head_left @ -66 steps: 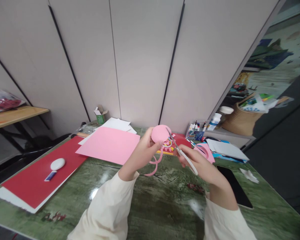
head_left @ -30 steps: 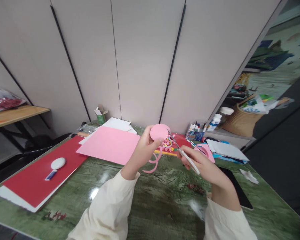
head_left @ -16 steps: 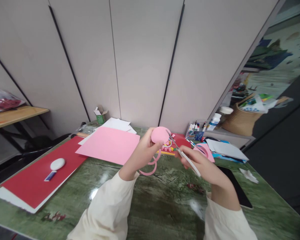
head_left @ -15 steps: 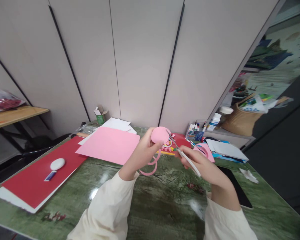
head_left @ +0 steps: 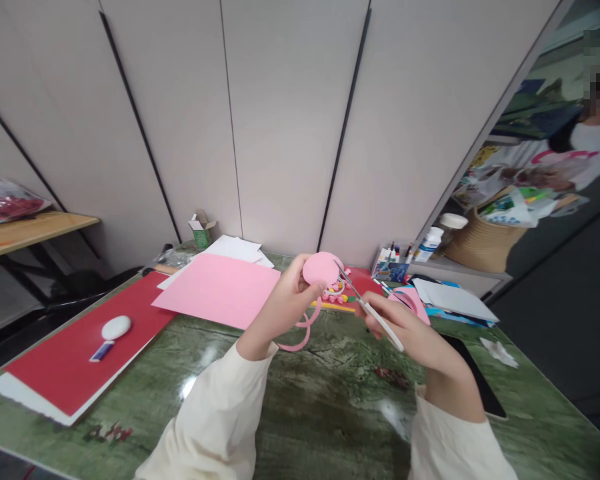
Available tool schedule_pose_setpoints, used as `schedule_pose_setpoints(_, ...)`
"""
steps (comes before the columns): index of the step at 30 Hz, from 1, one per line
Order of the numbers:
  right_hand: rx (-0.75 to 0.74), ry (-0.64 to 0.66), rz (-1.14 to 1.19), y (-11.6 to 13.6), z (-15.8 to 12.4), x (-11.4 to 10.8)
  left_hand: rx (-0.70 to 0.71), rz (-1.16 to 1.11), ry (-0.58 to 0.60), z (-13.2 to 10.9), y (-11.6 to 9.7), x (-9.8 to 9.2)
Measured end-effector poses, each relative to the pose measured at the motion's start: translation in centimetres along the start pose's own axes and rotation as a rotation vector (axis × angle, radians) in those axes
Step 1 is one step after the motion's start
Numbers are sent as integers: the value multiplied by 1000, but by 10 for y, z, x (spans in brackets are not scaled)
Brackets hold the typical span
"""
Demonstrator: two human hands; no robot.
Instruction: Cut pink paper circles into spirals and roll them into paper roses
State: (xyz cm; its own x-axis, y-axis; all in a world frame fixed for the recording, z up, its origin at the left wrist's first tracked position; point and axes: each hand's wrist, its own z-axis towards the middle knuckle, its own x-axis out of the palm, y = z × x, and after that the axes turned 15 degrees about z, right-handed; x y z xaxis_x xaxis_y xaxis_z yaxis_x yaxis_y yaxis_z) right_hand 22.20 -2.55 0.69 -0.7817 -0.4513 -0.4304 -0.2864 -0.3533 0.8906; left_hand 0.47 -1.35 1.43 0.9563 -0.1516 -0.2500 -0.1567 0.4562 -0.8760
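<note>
Trailing a strip [head_left: 293, 348] over the bench [head_left: 340, 413], below the left hand [head_left: 293, 287], with its end now swung nearer the left sleeve [head_left: 220, 400], perhaps a sign of the cut running further round. Pinching the disc [head_left: 321, 268] in that left hand and gripping scissors [head_left: 387, 333] in the right hand [head_left: 393, 313], tilted up to the disc's edge. Beyond and between the hands, small pieces [head_left: 327, 298] on red paper [head_left: 367, 281]; far to the right of the right hand, a person [head_left: 593, 145] newly in view, seemingly no hindrance.

Can read no word, brand, number or sign anywhere. Can see only blurred marks, too small to make out, on the bottle [head_left: 429, 245] and the green box [head_left: 202, 236].
</note>
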Motion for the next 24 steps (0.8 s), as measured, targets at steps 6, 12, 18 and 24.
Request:
schedule_pose_setpoints(6,10,-5,4,0,-1,0,10,-15,8,0,1,-3)
schedule_pose_setpoints(12,25,-12,6,1,-1,0,12,-42,2,-1,2,-4)
schedule_pose_setpoints(18,23,-9,3,0,-1,-1,19,-46,-6,0,3,-5)
schedule_pose_setpoints(24,52,2,4,1,-1,-1,6,-3,9,-2,0,-5)
